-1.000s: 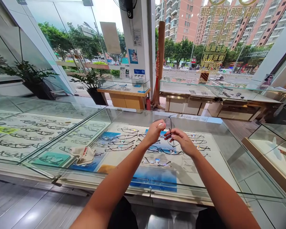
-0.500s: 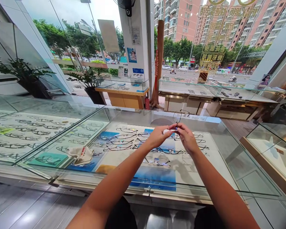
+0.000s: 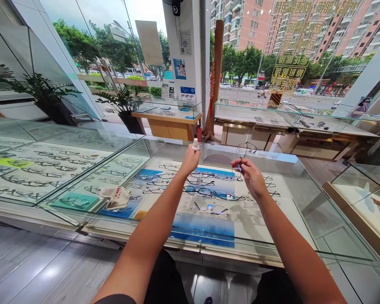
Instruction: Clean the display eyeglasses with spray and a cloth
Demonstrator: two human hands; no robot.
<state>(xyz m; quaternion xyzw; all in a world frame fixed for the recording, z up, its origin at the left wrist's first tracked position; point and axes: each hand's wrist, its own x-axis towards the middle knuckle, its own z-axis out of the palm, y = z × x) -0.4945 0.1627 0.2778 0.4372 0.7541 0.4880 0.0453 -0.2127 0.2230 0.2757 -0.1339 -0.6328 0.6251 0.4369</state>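
Observation:
My left hand (image 3: 191,160) is closed around a small white bottle (image 3: 195,144), its narrow top pointing up; the rest is hidden in my fingers. To the right, my right hand (image 3: 252,177) pinches a pair of thin-framed eyeglasses (image 3: 241,151). They are held up on edge above the glass display case (image 3: 250,228), one round lens above my fingers and the other partly below them. Under my hands, several eyeglasses (image 3: 209,193) lie in rows inside the case. A cream cloth pouch (image 3: 115,197) with red marking rests on the glass at left.
More eyeglasses fill the case at left (image 3: 22,169). Another glass case (image 3: 364,198) stands at the right. Further back are a wooden display table (image 3: 167,126), a wooden post (image 3: 215,76), potted plants (image 3: 123,103) and large windows.
My left hand has moved left, away from the eyeglasses, and tilted the white bottle upright. My right hand still holds the eyeglasses, shifted slightly right. The view has turned a little.

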